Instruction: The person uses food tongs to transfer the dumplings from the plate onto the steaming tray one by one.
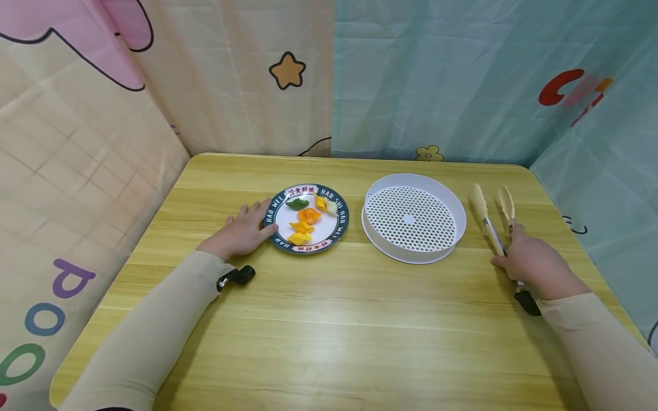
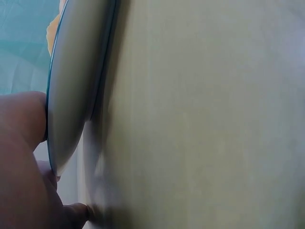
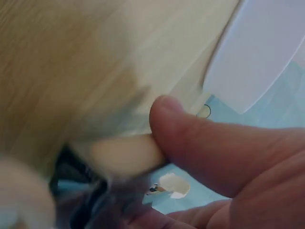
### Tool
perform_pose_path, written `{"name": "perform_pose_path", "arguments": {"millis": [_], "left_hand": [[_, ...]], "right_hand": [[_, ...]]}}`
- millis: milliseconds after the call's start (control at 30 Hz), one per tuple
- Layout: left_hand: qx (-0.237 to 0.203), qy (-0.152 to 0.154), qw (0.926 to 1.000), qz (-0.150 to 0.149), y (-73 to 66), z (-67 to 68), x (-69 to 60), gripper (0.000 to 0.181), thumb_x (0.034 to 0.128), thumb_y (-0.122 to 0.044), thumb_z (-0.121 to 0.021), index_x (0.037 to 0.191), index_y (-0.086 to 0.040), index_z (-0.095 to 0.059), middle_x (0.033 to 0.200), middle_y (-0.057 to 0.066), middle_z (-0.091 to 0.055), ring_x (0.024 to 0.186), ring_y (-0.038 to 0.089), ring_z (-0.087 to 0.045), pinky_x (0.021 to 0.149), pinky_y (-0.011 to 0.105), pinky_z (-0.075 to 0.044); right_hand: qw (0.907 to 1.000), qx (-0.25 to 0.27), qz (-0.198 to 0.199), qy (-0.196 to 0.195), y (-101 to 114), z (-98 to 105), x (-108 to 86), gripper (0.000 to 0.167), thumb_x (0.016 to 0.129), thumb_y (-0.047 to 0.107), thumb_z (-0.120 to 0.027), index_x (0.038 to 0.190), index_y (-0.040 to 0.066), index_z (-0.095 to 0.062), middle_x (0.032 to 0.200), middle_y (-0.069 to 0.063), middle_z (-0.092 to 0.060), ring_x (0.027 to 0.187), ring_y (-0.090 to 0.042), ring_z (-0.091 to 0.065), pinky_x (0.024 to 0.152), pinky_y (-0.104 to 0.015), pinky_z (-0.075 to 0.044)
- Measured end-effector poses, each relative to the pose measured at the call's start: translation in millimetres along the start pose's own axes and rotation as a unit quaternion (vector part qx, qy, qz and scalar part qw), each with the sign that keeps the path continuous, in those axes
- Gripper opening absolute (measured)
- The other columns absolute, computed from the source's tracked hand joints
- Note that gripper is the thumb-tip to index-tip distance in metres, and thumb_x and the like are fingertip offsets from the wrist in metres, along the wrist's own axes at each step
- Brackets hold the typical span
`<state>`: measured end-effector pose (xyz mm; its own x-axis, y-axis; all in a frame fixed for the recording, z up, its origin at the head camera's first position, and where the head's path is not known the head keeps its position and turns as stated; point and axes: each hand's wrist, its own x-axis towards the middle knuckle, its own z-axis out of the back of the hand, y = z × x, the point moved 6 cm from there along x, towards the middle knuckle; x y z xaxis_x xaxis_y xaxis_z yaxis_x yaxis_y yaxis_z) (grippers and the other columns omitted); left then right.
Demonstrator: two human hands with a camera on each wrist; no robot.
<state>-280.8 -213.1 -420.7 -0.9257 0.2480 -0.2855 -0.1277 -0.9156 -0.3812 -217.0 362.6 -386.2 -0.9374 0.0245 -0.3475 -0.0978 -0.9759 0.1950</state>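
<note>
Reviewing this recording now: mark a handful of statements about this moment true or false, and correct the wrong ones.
1. The right hand holds the tongs. True.
2. The white perforated tray stands between the plate and the tongs. True.
3. The left hand touches the white perforated tray. False: it touches the rim of the plate.
4. The tips of the tongs are pressed together. False: they stand apart.
5. The plate holds only yellow pieces. False: a green piece and an orange piece lie there too.
6. The plate's rim carries lettering. True.
</note>
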Motion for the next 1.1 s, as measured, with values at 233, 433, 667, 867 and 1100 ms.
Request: {"name": "perform_pose_path", "arguments": {"millis": [233, 433, 667, 867, 1100], "left_hand": [[-0.006, 0.010, 0.9999, 0.001, -0.9, -0.5, -0.5, 0.085, 0.1084, -0.062, -0.038, 0.171, -0.021, 0.001, 0.177, 0.024, -0.003, 0.159, 0.057, 0.003, 0.121, 0.080, 0.003], [-0.007, 0.012, 0.9999, 0.005, 0.6, -1.2, 1.3, 0.084, 0.1089, -0.061, -0.037, 0.171, -0.022, 0.003, 0.177, 0.023, -0.002, 0.160, 0.056, 0.004, 0.122, 0.079, 0.004], [-0.005, 0.014, 0.9998, 0.009, 2.2, -3.0, 2.9, 0.084, 0.1087, -0.063, -0.035, 0.171, -0.024, 0.006, 0.177, 0.021, 0.001, 0.160, 0.055, 0.007, 0.122, 0.077, 0.006], [-0.007, 0.016, 0.9998, 0.009, 1.5, -2.7, 1.4, 0.084, 0.1087, -0.062, -0.035, 0.171, -0.023, 0.006, 0.177, 0.022, 0.001, 0.160, 0.055, 0.007, 0.123, 0.077, 0.007], [-0.006, 0.017, 0.9998, 0.010, 1.7, -3.4, 1.9, 0.084, 0.1094, -0.060, -0.035, 0.171, -0.022, 0.007, 0.177, 0.022, 0.001, 0.160, 0.055, 0.008, 0.123, 0.077, 0.007]], "right_hand": [[0.9986, 0.038, 0.006, -0.035, -1, 7, -5.2, 0.056, 0.100, 0.023, -0.066, 0.115, -0.017, -0.030, 0.081, -0.023, -0.056, 0.070, -0.036, -0.057, 0.058, -0.042, -0.048], [0.9873, 0.072, 0.032, -0.138, 12, 27, -10.4, 0.048, 0.103, 0.019, -0.058, 0.124, -0.019, -0.039, 0.091, -0.028, -0.053, 0.071, -0.036, -0.054, 0.054, -0.040, -0.044], [0.9662, 0.118, 0.101, -0.206, 65, 39, -24.2, 0.043, 0.102, 0.021, -0.059, 0.129, -0.010, -0.045, 0.095, -0.022, -0.049, 0.081, -0.036, -0.050, 0.059, -0.038, -0.040], [0.9599, 0.104, 0.193, -0.174, 129, 25, -39.9, 0.038, 0.105, 0.034, -0.065, 0.122, 0.002, -0.055, 0.089, -0.012, -0.055, 0.074, -0.025, -0.051, 0.060, -0.035, -0.040], [0.9418, 0.031, 0.290, -0.167, 190, -2, -50.7, 0.048, 0.098, 0.029, -0.075, 0.131, -0.002, -0.059, 0.105, -0.012, -0.070, 0.094, -0.029, -0.066, 0.080, -0.048, -0.055]]}}
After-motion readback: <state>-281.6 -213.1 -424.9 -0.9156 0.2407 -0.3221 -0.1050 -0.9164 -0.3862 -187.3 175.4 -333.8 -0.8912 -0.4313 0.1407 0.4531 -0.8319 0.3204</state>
